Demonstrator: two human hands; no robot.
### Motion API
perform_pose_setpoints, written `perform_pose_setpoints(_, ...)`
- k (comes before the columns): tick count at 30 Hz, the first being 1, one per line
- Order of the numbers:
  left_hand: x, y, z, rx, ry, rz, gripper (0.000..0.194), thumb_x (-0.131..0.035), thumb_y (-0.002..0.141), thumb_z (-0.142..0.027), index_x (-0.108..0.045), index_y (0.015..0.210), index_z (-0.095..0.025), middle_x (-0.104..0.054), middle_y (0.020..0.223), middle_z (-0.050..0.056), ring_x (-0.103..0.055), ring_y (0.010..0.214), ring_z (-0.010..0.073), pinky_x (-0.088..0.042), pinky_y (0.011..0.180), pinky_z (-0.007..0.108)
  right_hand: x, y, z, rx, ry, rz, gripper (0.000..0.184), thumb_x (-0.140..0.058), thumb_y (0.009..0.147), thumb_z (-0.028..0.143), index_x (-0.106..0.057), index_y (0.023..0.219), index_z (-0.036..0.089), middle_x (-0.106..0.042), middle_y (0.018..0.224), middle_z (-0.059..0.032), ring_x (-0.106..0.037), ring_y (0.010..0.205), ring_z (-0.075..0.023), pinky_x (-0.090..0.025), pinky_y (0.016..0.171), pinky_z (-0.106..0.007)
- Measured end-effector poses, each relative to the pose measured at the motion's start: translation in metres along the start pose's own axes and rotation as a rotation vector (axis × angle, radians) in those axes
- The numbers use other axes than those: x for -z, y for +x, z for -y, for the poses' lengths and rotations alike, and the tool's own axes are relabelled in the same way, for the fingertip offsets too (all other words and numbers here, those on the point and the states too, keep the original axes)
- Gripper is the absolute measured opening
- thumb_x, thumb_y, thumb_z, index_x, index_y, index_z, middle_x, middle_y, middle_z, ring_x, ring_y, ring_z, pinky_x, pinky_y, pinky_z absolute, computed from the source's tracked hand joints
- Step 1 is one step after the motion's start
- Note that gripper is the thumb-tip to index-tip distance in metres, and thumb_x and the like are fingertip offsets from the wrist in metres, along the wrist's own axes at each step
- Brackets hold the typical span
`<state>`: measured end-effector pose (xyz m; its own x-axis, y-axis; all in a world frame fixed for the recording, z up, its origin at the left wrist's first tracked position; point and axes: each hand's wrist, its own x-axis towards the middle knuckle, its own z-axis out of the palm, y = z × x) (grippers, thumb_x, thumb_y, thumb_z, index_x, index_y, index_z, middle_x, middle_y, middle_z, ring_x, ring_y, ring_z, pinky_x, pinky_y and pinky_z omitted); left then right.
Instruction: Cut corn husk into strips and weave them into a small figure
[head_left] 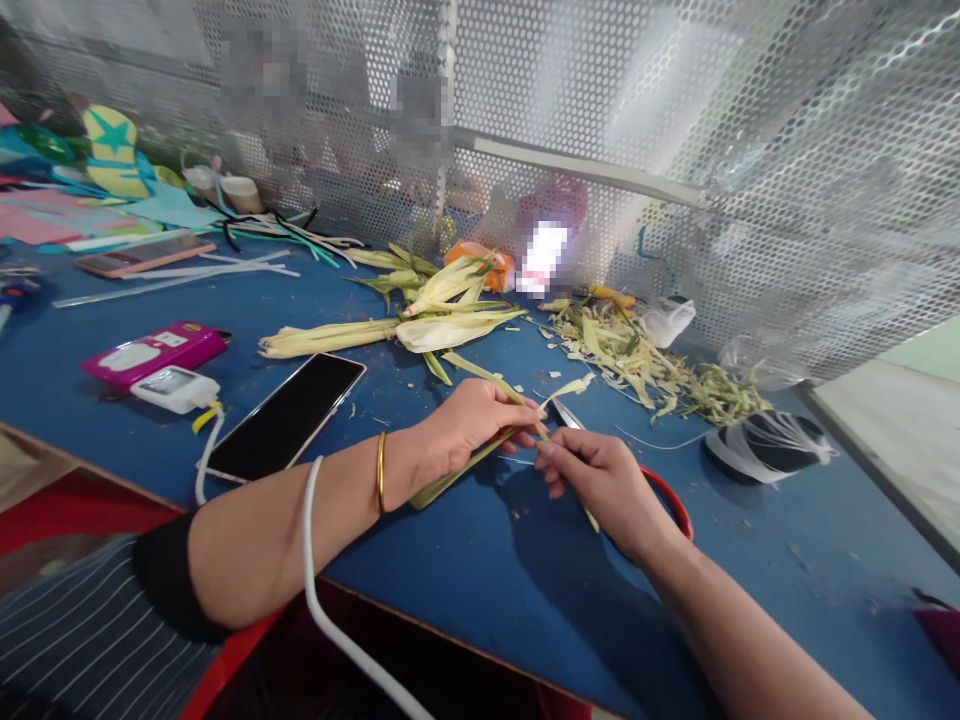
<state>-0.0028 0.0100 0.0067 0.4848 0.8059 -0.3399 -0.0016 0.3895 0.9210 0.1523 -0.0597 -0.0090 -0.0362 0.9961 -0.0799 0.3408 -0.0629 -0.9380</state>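
My left hand [480, 418] pinches narrow green-yellow corn husk strips [474, 463] between thumb and fingers, above the blue table. Close on its right, my right hand [592, 478] is closed on the same strips, and one end pokes out below it. Under the right hand lie scissors with a red handle [670, 500]; the blade shows between the two hands, the rest is partly hidden. Beyond my hands rests a bunch of pale corn husks [457, 318]. A gold bangle circles my left wrist.
Left of my arm lie a black phone [289, 415], a magenta box [161, 355] and a small white device [176, 388] with a cable. Shredded husks [622, 350] and a thread spool [769, 445] sit at right. A perforated metal screen [585, 100] borders the table's back.
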Motion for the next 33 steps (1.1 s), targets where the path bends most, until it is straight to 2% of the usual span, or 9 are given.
perform_pose_setpoints(6, -0.003, 0.002, 0.002, -0.031, 0.036, -0.054, 0.004, -0.068, 0.078, -0.011, -0.071, 0.076, -0.009, -0.071, 0.070, 0.006, -0.060, 0.052, 0.0092, -0.046, 0.050, 0.021, 0.001, -0.003, -0.004, 0.174, -0.330, -0.030, 0.039, -0.052, 0.093, 0.046, -0.058, 0.063, 0.021, -0.057, 0.058, 0.0015, -0.053, 0.055, -0.0139, -0.036, 0.054, -0.026)
perform_pose_setpoints(10, 0.001, -0.001, -0.002, 0.011, -0.125, 0.037, 0.016, -0.067, 0.084, -0.024, -0.072, 0.080, -0.010, -0.074, 0.087, 0.011, -0.068, 0.067, 0.0128, -0.050, 0.060, 0.021, 0.006, -0.005, -0.001, 0.422, -0.707, -0.391, 0.021, -0.054, 0.094, 0.037, -0.064, 0.086, 0.021, -0.066, 0.079, -0.0031, -0.060, 0.069, -0.0183, -0.039, 0.064, -0.029)
perform_pose_setpoints(12, 0.002, -0.002, -0.004, 0.034, -0.180, 0.068, 0.017, -0.063, 0.086, -0.023, -0.072, 0.081, -0.010, -0.074, 0.087, 0.011, -0.069, 0.072, 0.0144, -0.051, 0.062, 0.022, 0.007, -0.006, 0.001, 0.616, -0.891, -0.488, 0.014, -0.055, 0.094, 0.031, -0.064, 0.095, 0.020, -0.067, 0.088, -0.0061, -0.061, 0.079, -0.0208, -0.040, 0.072, -0.032)
perform_pose_setpoints(17, -0.002, -0.002, 0.001, 0.020, -0.202, 0.099, 0.005, -0.067, 0.074, -0.011, -0.071, 0.071, -0.009, -0.068, 0.070, 0.004, -0.059, 0.060, 0.0087, -0.045, 0.059, 0.020, -0.001, -0.006, 0.004, 0.901, -1.109, -0.225, 0.025, -0.045, 0.098, 0.017, -0.063, 0.113, 0.020, -0.068, 0.091, -0.0068, -0.059, 0.081, -0.0200, -0.039, 0.076, -0.034)
perform_pose_setpoints(20, -0.005, -0.001, 0.006, 0.017, -0.192, 0.119, 0.002, -0.071, 0.068, -0.008, -0.072, 0.069, -0.010, -0.069, 0.072, 0.004, -0.058, 0.063, 0.0088, -0.041, 0.058, 0.019, -0.007, -0.006, 0.004, 0.991, -1.184, -0.155, 0.029, -0.039, 0.097, 0.011, -0.066, 0.106, 0.016, -0.068, 0.086, -0.0082, -0.057, 0.076, -0.0205, -0.038, 0.073, -0.035)
perform_pose_setpoints(23, -0.007, -0.001, 0.009, -0.011, -0.162, 0.083, 0.003, -0.072, 0.066, -0.008, -0.072, 0.067, -0.010, -0.067, 0.068, 0.003, -0.055, 0.062, 0.0084, -0.041, 0.060, 0.020, -0.009, -0.005, 0.002, 1.027, -1.147, -0.164, 0.033, -0.036, 0.097, 0.008, -0.067, 0.089, 0.016, -0.067, 0.079, -0.0075, -0.057, 0.071, -0.0196, -0.038, 0.072, -0.035)
perform_pose_setpoints(26, -0.008, -0.002, 0.011, -0.040, -0.139, 0.020, 0.009, -0.072, 0.064, -0.006, -0.074, 0.071, -0.011, -0.069, 0.070, 0.004, -0.057, 0.064, 0.0096, -0.044, 0.064, 0.021, -0.008, -0.006, 0.002, 1.045, -1.072, -0.159, 0.036, -0.034, 0.097, 0.007, -0.066, 0.084, 0.018, -0.069, 0.079, -0.0065, -0.061, 0.075, -0.0182, -0.040, 0.075, -0.034)
perform_pose_setpoints(30, -0.006, -0.002, 0.009, -0.046, -0.118, 0.037, 0.009, -0.072, 0.065, -0.008, -0.074, 0.074, -0.011, -0.072, 0.075, 0.006, -0.060, 0.067, 0.0107, -0.046, 0.065, 0.021, -0.005, -0.008, 0.003, 1.046, -0.989, -0.144, 0.028, -0.038, 0.099, 0.010, -0.065, 0.098, 0.018, -0.072, 0.087, -0.0063, -0.064, 0.082, -0.0176, -0.042, 0.077, -0.033)
perform_pose_setpoints(33, -0.004, -0.003, 0.004, -0.026, -0.140, 0.080, 0.007, -0.072, 0.069, -0.012, -0.073, 0.075, -0.010, -0.072, 0.076, 0.006, -0.063, 0.067, 0.0117, -0.048, 0.066, 0.022, -0.001, -0.009, 0.003, 0.911, -0.937, -0.295, 0.019, -0.049, 0.098, 0.021, -0.061, 0.112, 0.017, -0.071, 0.097, -0.0091, -0.064, 0.087, -0.0201, -0.044, 0.076, -0.033)
